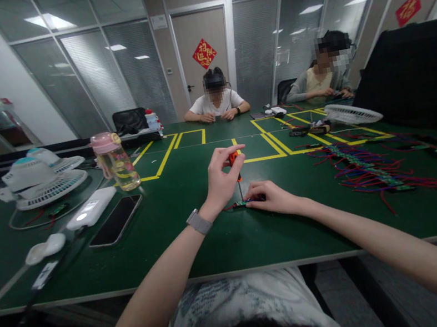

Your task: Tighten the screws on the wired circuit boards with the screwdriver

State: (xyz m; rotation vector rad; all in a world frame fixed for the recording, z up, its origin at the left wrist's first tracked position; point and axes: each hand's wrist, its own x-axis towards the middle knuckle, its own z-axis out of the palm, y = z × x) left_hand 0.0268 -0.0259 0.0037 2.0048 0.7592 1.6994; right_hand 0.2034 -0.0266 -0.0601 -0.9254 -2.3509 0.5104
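Stretching wide: green table. On table's right side, pile of joined boards with red wires. Near middle, left hand and right hand. Left fingers closed round orange screwdriver, standing upright. Right fingers pinch end of small green board, lying under screwdriver tip.

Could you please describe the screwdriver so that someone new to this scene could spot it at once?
On the big green table, find the left hand, just past the grey watch. The screwdriver stands nearly upright in that hand's grip, pointing down at a small circuit board. Its orange-red handle sets it apart from the green board.
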